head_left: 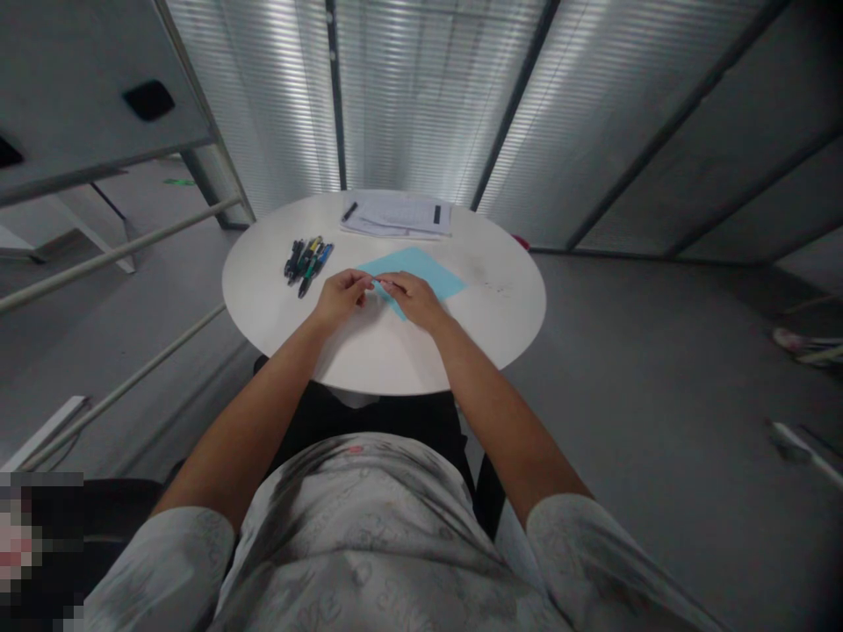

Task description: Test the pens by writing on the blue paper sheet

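A light blue sheet of paper lies turned at an angle on the round white table. My left hand is closed, its thumb and forefinger pinched at the near left side of the sheet. Close beside it, my right hand is closed on the same part, fingertips almost touching those of the left. A small blue bit of the paper shows between and below the fingers. The hands hide part of the sheet, so I cannot tell whether it is folded there.
Several pens and markers lie in a bunch at the left of the table. At the back is a stack of white papers with two small dark items on it. A railed frame stands on the left, and a blind-covered glass wall rises behind.
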`<move>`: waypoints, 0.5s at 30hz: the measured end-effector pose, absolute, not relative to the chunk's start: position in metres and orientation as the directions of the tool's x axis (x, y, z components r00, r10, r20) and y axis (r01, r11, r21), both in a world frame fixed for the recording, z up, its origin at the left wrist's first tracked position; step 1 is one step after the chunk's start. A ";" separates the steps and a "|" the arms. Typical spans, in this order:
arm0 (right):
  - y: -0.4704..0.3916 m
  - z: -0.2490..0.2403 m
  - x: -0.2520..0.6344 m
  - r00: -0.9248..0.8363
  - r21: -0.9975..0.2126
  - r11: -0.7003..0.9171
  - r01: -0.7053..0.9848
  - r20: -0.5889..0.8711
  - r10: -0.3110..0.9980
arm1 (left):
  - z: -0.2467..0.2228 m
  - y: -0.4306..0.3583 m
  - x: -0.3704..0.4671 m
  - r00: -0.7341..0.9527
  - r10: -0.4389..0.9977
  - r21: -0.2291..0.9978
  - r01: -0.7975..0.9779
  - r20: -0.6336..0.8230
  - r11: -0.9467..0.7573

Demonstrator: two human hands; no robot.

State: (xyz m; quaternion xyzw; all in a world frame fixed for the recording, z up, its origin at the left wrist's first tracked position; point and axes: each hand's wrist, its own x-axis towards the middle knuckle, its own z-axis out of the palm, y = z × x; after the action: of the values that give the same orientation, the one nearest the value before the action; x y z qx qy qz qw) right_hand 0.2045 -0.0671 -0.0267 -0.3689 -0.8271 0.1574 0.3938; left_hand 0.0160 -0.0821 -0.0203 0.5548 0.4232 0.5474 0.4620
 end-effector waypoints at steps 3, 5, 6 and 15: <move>-0.068 -0.027 0.204 -0.429 -0.538 0.682 0.496 0.531 0.731 | -0.022 -0.080 0.016 0.039 0.974 0.973 -0.063 0.224 -0.222; -0.068 -0.027 0.205 -0.430 -0.531 0.680 0.505 0.529 0.732 | -0.023 -0.080 0.015 0.038 0.973 0.972 -0.069 0.228 -0.225; -0.067 -0.027 0.205 -0.430 -0.529 0.680 0.508 0.528 0.733 | -0.022 -0.080 0.015 0.037 0.972 0.971 -0.069 0.230 -0.227; -0.070 -0.026 0.204 -0.443 -0.531 0.667 0.523 0.499 0.745 | -0.019 -0.084 0.015 0.063 0.965 0.967 -0.013 0.255 -0.254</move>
State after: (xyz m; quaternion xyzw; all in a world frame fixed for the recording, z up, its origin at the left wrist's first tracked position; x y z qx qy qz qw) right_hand 0.2043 -0.0703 -0.0256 -0.3791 -0.8359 0.1509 0.3670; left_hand 0.0147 -0.0836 -0.0190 0.5747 0.4140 0.5449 0.4488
